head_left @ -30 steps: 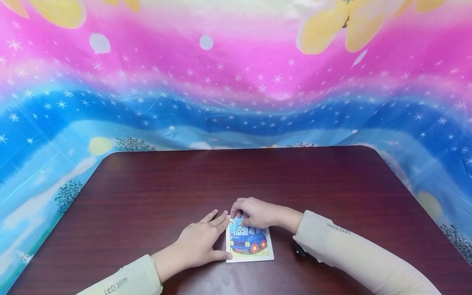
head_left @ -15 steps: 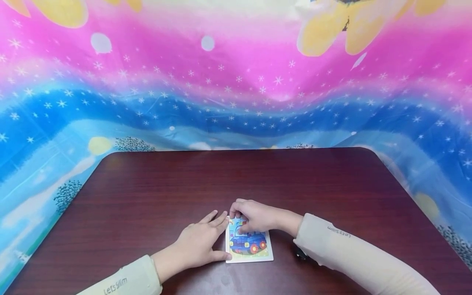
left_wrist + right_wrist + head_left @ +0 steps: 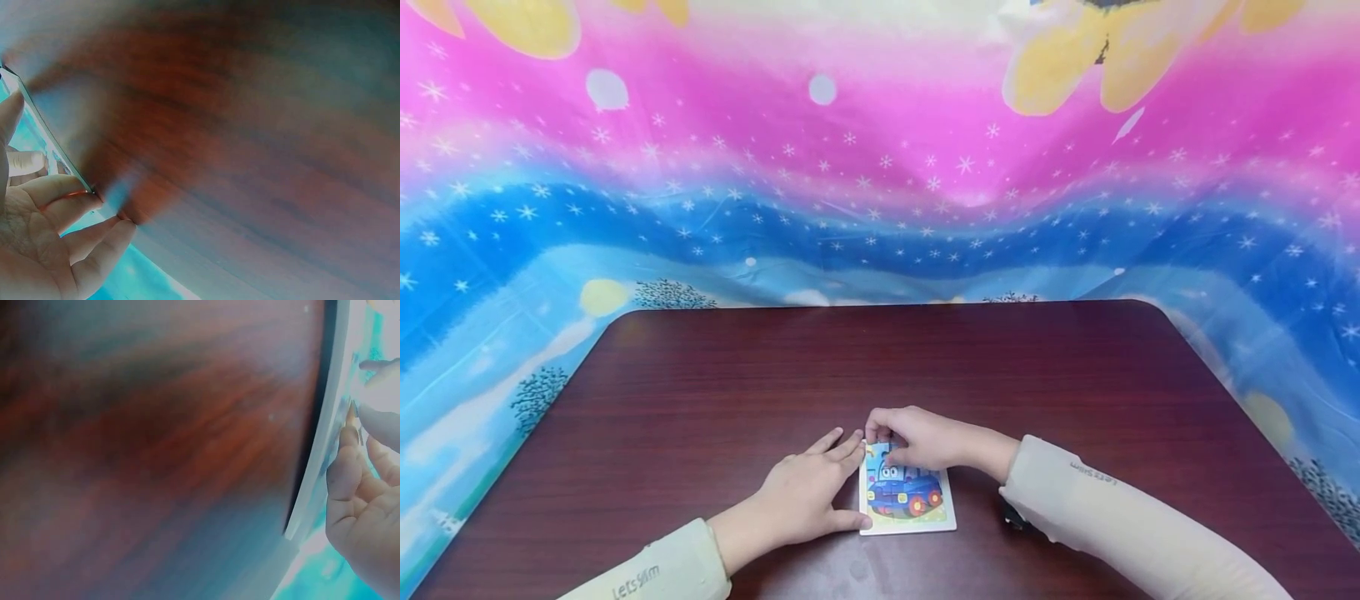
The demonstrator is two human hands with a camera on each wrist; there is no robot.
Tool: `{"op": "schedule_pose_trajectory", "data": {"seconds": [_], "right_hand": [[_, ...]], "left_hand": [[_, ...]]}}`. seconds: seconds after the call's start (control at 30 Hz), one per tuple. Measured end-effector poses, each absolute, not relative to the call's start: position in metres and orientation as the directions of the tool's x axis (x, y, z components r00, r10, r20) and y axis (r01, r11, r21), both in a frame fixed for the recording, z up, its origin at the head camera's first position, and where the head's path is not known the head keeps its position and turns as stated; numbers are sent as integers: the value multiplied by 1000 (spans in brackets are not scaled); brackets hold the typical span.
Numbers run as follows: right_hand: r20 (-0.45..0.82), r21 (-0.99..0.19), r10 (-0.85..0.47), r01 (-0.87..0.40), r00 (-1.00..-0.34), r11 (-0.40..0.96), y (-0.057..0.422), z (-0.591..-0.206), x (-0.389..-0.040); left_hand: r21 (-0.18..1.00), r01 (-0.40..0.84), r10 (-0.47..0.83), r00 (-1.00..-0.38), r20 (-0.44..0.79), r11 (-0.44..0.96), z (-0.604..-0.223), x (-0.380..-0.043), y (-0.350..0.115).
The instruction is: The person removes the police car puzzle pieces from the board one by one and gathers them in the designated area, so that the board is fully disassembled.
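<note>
A small jigsaw puzzle (image 3: 910,493) showing a blue cartoon car with red wheels lies in its white tray near the table's front. Along the tray's left side my left hand (image 3: 801,493) steadies it, fingers extended, thumb at the lower left corner. My right hand (image 3: 925,439) reaches over the top edge, its curled fingers and thumb covering the upper right of the picture. In the right wrist view those fingers pinch a thin puzzle piece (image 3: 359,430), mostly hidden, beside the tray's pale rim (image 3: 329,419). The left wrist view has the left fingers against the tray edge (image 3: 59,147).
The dark reddish-brown table (image 3: 715,375) spreads out behind and to both sides of the tray. A pink and blue patterned cloth (image 3: 880,175) hangs past the far and side edges. A small black object (image 3: 1012,515) shows under the right sleeve.
The right thumb slid down over the car's face, then back up, uncovering the eyes again. The right hand has shifted slightly left. The left hand and the tray stay put.
</note>
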State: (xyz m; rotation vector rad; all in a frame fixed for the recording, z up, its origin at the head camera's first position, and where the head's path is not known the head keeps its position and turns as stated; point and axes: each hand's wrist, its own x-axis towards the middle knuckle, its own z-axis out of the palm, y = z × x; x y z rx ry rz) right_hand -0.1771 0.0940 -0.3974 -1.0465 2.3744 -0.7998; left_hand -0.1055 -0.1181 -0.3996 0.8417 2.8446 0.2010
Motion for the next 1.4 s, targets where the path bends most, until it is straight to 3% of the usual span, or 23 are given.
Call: {"op": "schedule_pose_trajectory", "data": {"seconds": [0.63,1.4], "right_hand": [[-70,-728,-760,-487,-646,481,106,-387,-180],[-40,-738,-694,-447,-719,505,163,-376,-193]], "left_hand": [[193,515,541,-832,-123,835,-399,-104,-116],[185,512,537,-835,-123,839,-399,-104,-116]]}}
